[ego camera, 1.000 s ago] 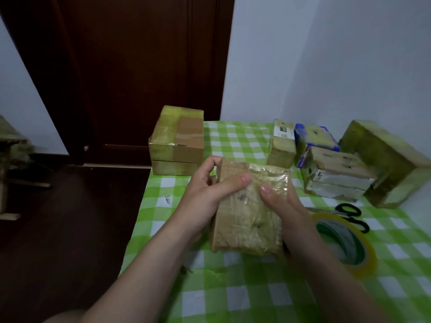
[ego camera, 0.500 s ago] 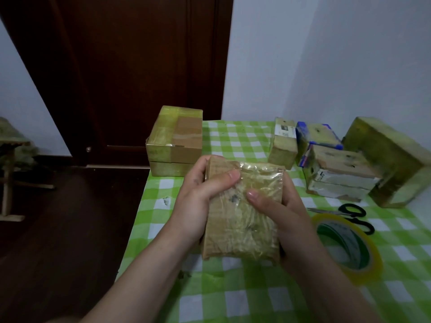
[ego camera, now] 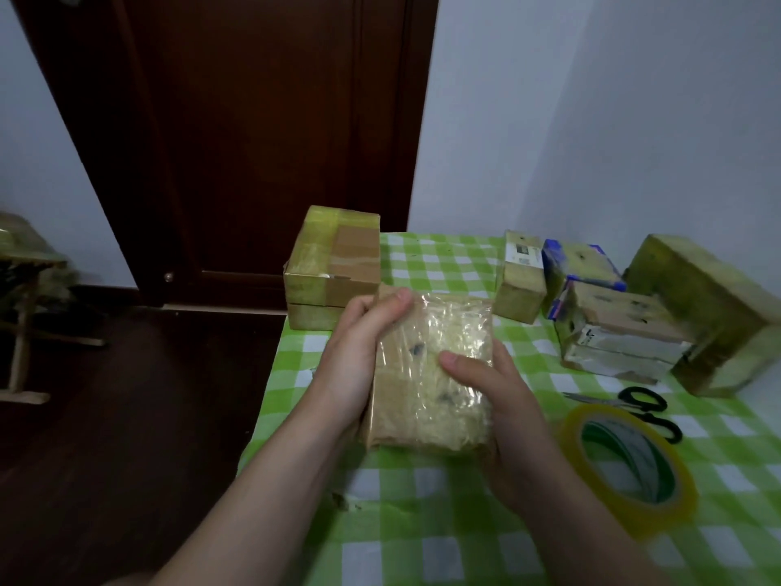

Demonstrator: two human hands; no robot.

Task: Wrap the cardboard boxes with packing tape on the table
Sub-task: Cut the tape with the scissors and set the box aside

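The small cardboard box (ego camera: 422, 387), its front covered in crinkled clear tape, is held tilted over the near part of the table (ego camera: 422, 543). The left hand (ego camera: 359, 357) is clamped round its left edge with the thumb over the top corner, and the right hand (ego camera: 507, 408) grips the right edge with the thumb pressed on the taped face; the fingers behind the box are hidden. The wrinkled film looks loosely bonded, so rubbing could set creases or lift an edge, the bare strip down the left side may go unwrapped, and the right forearm could nudge the tape roll (ego camera: 629, 467) just beside it.
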